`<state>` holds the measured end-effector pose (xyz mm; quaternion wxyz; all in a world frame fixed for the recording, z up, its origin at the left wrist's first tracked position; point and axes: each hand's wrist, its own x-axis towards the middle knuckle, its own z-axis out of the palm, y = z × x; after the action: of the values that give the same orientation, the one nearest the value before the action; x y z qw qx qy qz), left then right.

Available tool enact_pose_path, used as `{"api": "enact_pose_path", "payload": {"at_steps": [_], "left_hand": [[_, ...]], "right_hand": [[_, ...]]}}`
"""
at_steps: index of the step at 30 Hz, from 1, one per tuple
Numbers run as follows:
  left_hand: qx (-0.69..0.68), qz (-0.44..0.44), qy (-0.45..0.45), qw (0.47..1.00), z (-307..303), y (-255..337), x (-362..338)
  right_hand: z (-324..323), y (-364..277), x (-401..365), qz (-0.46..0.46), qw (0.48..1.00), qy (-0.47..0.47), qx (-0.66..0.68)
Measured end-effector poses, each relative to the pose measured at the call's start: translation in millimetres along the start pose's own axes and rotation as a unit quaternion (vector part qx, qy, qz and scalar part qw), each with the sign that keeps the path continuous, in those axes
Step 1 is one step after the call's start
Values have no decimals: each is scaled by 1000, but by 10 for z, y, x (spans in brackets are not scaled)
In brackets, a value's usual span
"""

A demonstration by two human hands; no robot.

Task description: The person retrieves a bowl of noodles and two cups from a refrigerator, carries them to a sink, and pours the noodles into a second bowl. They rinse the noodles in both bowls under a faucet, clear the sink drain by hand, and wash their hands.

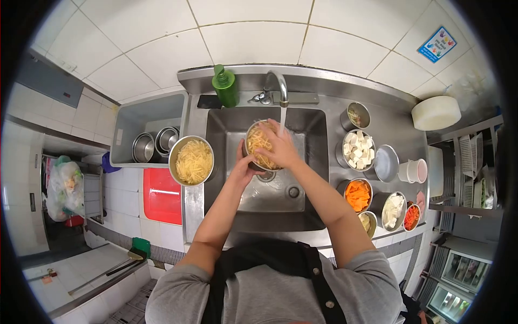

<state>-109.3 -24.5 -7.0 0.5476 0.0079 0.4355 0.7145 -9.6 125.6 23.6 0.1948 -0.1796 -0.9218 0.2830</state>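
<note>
Over the sink [253, 202], my left hand [244, 169] is closed around the near-left side of a round metal bowl [247, 142]. Pale yellow shredded strips [258, 139], which look like potato, fill it. My right hand [282, 150] reaches in from the right, its fingers spread over the strips; some fingertips are hidden. Water [283, 116] runs from the curved faucet [279, 86] down by the right hand. Left of the bowl, a second metal bowl [171, 168] heaped with similar strips [194, 161] rests at the sink's left edge.
A green pump bottle [225, 89] stands behind the sink. A grey bin [124, 127] at left contains metal pots [143, 147]. On the right counter are containers of white cubes [358, 149], orange slices [358, 195], white pieces [393, 210] and red pieces [411, 217].
</note>
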Motion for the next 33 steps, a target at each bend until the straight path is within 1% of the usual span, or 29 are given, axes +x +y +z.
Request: {"api": "enact_pose_path", "payload": {"at_steps": [1,4,7,9,10,11,12,13,16,17,20,23,25,27,29,32,33], "left_hand": [[16,4,5,1000,1,32,-44],[62,18,15,998,37,72,-176],[128,32,21,991,174,89,-326],[192,52,34,979,321,56,-414],[305,81,72,946,363,11,-442],[414,110,107,897,407,-47,-471],[516,138,139,834,453,-106,-494],[521,123,145,832,680,-45,-626],[618,193,130,751,883,-51,-689],[621,227,116,741,983,-30,-732],[709,287,114,634,1280,48,-825],[727,333,112,590,1561,84,-921],[726,362,116,573,1740,99,-981],[728,380,131,555,1918,87,-1060],[725,403,142,540,2022,91,-1123],[726,410,126,537,2105,161,-1199],[723,414,135,536,2120,170,-1222]], "right_hand": [[52,-20,-38,15,999,16,39],[147,-87,-213,59,995,45,63],[177,-173,-455,101,985,97,97],[292,-87,-605,97,976,135,143],[375,-28,-699,98,969,157,166],[483,13,-788,105,957,188,195],[629,42,-861,112,943,220,224],[689,25,-915,119,927,251,251],[787,-18,-944,133,886,324,304],[796,-56,-933,132,876,348,305],[836,-190,-811,121,816,421,377],[772,-320,-645,94,741,456,484],[678,-324,-588,104,804,433,394],[592,-350,-527,103,827,417,363],[537,-395,-462,99,812,421,392],[488,-486,-366,94,808,430,392],[482,-519,-338,87,808,432,391]]}}
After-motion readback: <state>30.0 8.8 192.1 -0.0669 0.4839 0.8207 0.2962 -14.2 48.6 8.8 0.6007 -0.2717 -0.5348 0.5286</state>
